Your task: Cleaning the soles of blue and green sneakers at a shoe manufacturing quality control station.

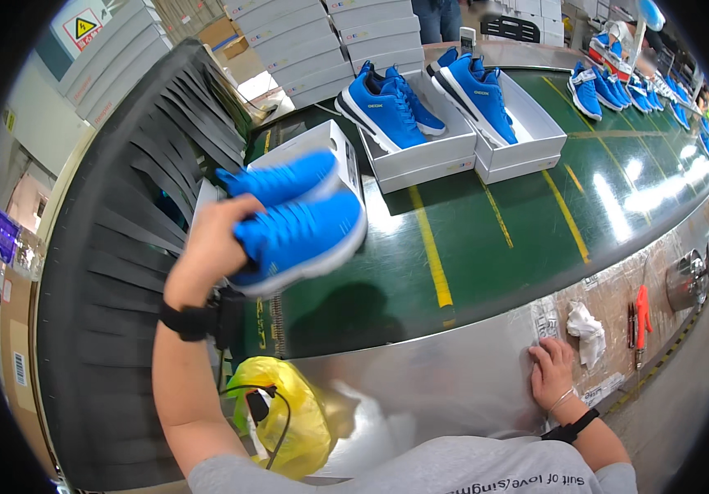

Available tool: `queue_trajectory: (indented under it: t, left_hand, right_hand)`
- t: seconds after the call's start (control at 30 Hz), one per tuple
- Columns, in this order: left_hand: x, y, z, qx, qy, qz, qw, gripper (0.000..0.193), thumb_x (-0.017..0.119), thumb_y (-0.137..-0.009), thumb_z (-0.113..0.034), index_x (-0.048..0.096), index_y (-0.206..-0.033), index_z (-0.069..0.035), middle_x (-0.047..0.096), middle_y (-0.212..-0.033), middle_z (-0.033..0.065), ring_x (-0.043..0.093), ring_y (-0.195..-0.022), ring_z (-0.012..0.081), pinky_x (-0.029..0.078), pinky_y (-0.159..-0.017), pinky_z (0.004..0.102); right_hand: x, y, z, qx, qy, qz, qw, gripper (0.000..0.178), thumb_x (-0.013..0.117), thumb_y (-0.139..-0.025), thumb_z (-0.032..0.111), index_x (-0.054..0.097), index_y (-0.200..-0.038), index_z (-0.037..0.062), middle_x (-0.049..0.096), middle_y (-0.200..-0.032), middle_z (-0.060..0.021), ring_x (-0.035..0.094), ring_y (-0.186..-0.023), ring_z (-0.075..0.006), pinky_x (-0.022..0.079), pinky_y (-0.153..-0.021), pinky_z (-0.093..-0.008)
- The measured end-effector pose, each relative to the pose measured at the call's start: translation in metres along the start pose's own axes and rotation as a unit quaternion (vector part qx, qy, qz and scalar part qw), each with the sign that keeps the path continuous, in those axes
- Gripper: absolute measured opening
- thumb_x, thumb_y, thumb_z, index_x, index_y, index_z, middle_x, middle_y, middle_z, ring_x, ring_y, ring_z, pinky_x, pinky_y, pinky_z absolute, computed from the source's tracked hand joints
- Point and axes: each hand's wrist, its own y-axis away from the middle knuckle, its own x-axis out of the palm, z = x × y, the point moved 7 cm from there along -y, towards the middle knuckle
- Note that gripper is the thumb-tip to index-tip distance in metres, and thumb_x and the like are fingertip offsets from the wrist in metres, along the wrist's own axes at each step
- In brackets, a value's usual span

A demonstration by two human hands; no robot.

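Note:
My left hand (209, 247) is closed on a pair of blue sneakers (301, 239) with white soles, gripping them at the heel ends. The pair is held above the green belt, toes pointing right, and looks slightly blurred. Behind it stands a white shoebox (321, 138), partly hidden by the shoes. My right hand (552, 375) lies on the edge of the metal ledge (445, 370), fingers spread and holding nothing. Farther back, a pair of blue sneakers (383, 111) rests on one white box (420, 165), and another pair (478, 90) on the box beside it (527, 156).
Black strip curtains (116, 272) line the left side. Stacked shoeboxes (288, 41) rise at the back. More blue sneakers (586, 90) sit along the green belt (502, 222). A yellow plastic bag (297, 420), crumpled white tissue (586, 333), orange-handled tool (642, 317) and metal container (688, 281) are near me.

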Motion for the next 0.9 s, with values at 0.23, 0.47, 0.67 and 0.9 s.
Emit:
queue_trajectory:
  t: [0.23,0.47,0.67,0.9]
  left_hand:
    - [-0.009,-0.063,0.063,0.016,-0.473,-0.078,0.877,0.02,0.055,-0.075,-0.003,0.061,-0.092,-0.012,0.061,-0.076,0.0097,0.059,-0.082,0.0249,0.03,-0.098,0.0399]
    - [0.054,-0.071,0.113,-0.041,-0.517,-0.019,0.855,0.017,0.05,-0.082,-0.011,0.063,-0.092,-0.016,0.061,-0.082,0.0075,0.057,-0.09,0.0218,0.022,-0.103,0.0446]
    - [0.095,-0.061,0.139,-0.101,-0.489,0.059,0.864,0.021,0.048,-0.084,-0.012,0.062,-0.099,-0.015,0.058,-0.101,0.0087,0.045,-0.116,0.0262,0.012,-0.107,0.0518]
    - [0.09,-0.051,0.155,-0.218,-0.393,0.083,0.89,0.022,0.047,-0.086,-0.012,0.062,-0.102,-0.01,0.054,-0.117,0.0119,0.039,-0.124,0.0293,0.024,-0.103,0.0523]
  right_hand:
    - [0.007,0.0,-0.005,-0.009,0.023,-0.005,1.0,0.033,0.055,-0.069,0.008,0.056,-0.101,0.0089,0.047,-0.112,-0.0137,0.042,-0.11,-0.0343,0.031,-0.096,-0.049]
    - [0.015,0.006,-0.009,0.006,0.025,0.001,1.0,0.033,0.056,-0.068,0.008,0.056,-0.101,0.0098,0.047,-0.113,-0.0131,0.042,-0.11,-0.0334,0.031,-0.096,-0.0497]
    - [0.013,0.006,-0.015,0.014,0.036,0.007,0.999,0.033,0.056,-0.068,0.009,0.056,-0.102,0.0101,0.046,-0.113,-0.0129,0.04,-0.111,-0.033,0.029,-0.096,-0.0505]
    - [0.012,0.005,-0.018,0.007,0.024,0.003,1.0,0.034,0.056,-0.069,0.01,0.056,-0.102,0.0101,0.046,-0.114,-0.0129,0.04,-0.112,-0.0329,0.029,-0.096,-0.0508]
